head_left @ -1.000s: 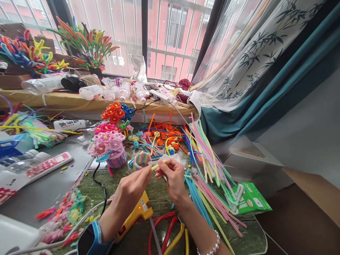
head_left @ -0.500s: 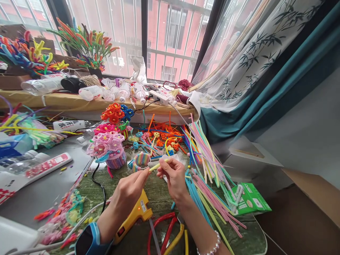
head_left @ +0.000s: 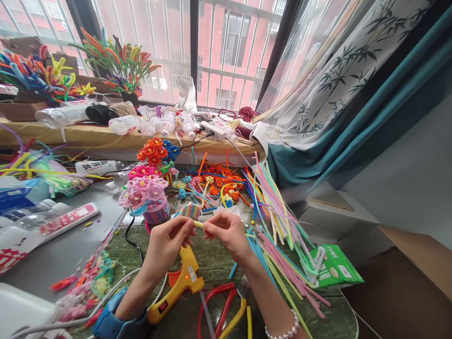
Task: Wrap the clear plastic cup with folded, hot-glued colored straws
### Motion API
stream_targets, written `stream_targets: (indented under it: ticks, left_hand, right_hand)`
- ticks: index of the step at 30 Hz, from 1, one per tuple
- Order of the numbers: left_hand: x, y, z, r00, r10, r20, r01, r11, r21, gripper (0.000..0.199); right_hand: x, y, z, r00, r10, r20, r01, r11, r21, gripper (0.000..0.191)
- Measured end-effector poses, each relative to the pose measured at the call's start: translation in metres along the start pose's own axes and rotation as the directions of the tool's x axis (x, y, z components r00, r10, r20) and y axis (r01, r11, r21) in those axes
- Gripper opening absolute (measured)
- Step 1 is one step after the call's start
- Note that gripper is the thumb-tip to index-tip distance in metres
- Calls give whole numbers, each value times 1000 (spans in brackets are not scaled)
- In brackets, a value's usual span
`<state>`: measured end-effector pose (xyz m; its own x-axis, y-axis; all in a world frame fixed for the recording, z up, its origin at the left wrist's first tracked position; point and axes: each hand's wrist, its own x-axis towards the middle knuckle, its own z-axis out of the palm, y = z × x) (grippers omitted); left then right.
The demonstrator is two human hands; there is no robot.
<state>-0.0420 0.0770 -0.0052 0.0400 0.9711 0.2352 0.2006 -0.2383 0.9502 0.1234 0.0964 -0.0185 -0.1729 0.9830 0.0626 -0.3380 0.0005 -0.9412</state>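
A short pale-yellow pipe cleaner (head_left: 199, 224) stretches level between my hands above the green tabletop. My left hand (head_left: 165, 241) pinches one end between thumb and fingertips. At the other end, my right hand (head_left: 228, 233) has its thumb and fingers closed on it. Just behind the fingers, a pastel striped ring-shaped piece (head_left: 191, 210) is partly hidden. Below my hands lies a yellow hot glue gun (head_left: 187, 278) with its orange light lit. Beside it are cutting tools with red handles (head_left: 224, 310) and yellow handles (head_left: 237, 320), cut off by the frame.
Pink pipe-cleaner flowers (head_left: 144, 190) fill a striped pot at the left. Long pastel pipe cleaners (head_left: 278, 263) lie at the right, near a green packet (head_left: 339, 266). Loose orange pieces (head_left: 224, 174) sit behind. A black cable (head_left: 132, 240) and a white cord (head_left: 116, 292) cross the left side.
My left hand has rolled over, so its thumb and fingertips now show around the pipe cleaner. The pipe cleaner has gone from slanted to nearly level. The view has shifted slightly.
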Motion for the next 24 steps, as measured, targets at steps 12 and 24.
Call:
stream_targets:
  ticks: [12,24]
  left_hand:
    - [2,-1,-4,1000,24,15,-24,998,-50,12]
    - [2,3,-4,994,31,107,-17,992,-128,9]
  right_hand:
    - [1,-5,-8,989,82,124,-70,992,-101,31]
    - [-1,-9,-15,950,177,258,-155,983,-103,30]
